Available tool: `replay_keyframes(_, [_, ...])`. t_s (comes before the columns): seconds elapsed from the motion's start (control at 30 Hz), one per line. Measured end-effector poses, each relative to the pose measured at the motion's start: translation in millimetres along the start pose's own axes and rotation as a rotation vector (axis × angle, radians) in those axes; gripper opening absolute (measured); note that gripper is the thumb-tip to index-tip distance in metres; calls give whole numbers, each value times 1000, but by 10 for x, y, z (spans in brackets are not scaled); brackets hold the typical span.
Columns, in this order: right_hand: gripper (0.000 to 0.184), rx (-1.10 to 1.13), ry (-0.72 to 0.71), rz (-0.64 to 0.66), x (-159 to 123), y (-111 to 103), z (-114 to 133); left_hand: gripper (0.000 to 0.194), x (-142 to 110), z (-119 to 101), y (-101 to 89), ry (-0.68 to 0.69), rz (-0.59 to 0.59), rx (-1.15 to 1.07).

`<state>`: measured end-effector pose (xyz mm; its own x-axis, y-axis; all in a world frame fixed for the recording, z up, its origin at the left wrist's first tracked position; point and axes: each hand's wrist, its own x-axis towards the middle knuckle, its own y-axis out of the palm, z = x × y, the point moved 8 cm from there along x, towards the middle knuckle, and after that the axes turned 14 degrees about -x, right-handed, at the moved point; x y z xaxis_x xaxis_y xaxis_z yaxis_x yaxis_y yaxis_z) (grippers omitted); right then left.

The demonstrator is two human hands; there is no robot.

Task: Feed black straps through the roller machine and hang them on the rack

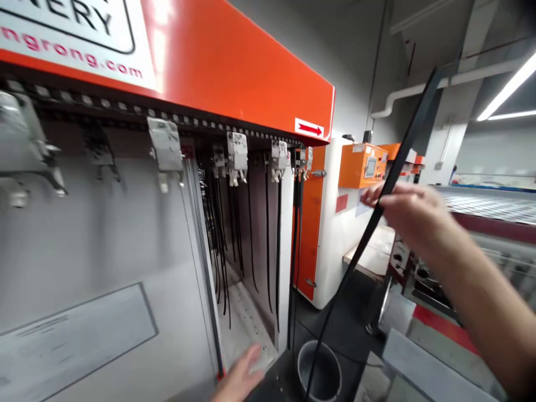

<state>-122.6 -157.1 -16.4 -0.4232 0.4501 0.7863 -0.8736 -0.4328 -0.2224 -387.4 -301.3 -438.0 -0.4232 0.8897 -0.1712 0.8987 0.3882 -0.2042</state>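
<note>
A long black strip (360,245) slants across the right side, from high near the ceiling pipe down over a grey bucket (302,368). My right hand (402,202) is closed round its middle, and the forearm reaches in from the right. Low in the view, my left hand (243,375) is slightly blurred; its fingers are stretched out with nothing in them. That hand is in front of the opening of an orange and white machine (247,72). Inside the opening, several thin black strips (268,240) hang from metal clips (238,153) on a chain.
A white cabinet with an orange door (312,223) stands beyond the opening, near an orange control box (363,166). At right is a rack-like machine (494,204) with a mesh top. A pale panel (435,371) lies at lower right. The bucket sits on the dark floor.
</note>
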Motion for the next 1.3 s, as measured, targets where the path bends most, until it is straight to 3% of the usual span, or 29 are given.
replay_keyframes(0.1, [16,-21,20,114,-141,483,-381,50,-272,-1658,-347,460,-114,73])
replay_keyframes(0.2, [15,-1,45,273,-259,945,-729,55,-754,-3197,-433,900,-309,333])
replay_keyframes(0.23, [15,13,47,314,-283,1078,-823,59,-823,-3576,-424,977,-352,368])
replay_keyframes(0.3, [16,38,53,380,-305,1313,-997,70,-750,-4134,-435,996,-401,345])
replay_keyframes(0.4, [17,69,75,444,-281,1584,-1222,73,-400,-4632,-530,909,-400,189])
replay_keyframes(0.5, [19,125,82,496,-219,1772,-1353,59,-110,-4893,-600,819,-327,65])
replay_keyframes(0.63, [20,221,78,578,-117,1937,-1413,53,0,-5019,-674,767,-356,-29])
replay_keyframes(0.83, [22,333,53,630,99,2050,-1458,39,49,-5015,-722,740,-454,-105])
replay_keyframes(1.3, [23,393,80,636,379,2198,-1526,39,101,-4981,-724,761,-428,-132])
